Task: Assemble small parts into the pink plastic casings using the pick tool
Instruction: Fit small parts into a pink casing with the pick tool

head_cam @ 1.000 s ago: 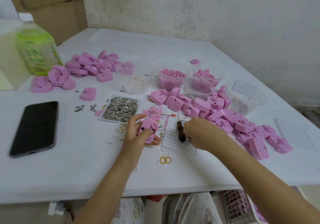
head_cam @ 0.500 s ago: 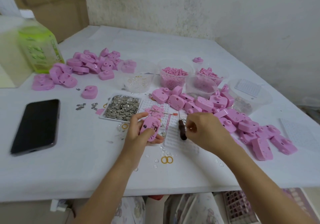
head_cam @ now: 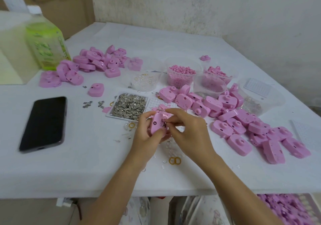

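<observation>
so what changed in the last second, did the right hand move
The right hand moved left from over the white grid tray to the pink casing, its fingertips now pinched at the casing's opening; the pick tool's brown handle no longer shows. The left hand still grips that casing. The phone, the tray of metal bits and the casing piles stayed put.

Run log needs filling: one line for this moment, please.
stage: inserting part | left hand: grips pink casing | right hand: pinches small metal part at casing slot | pick tool: not visible
</observation>
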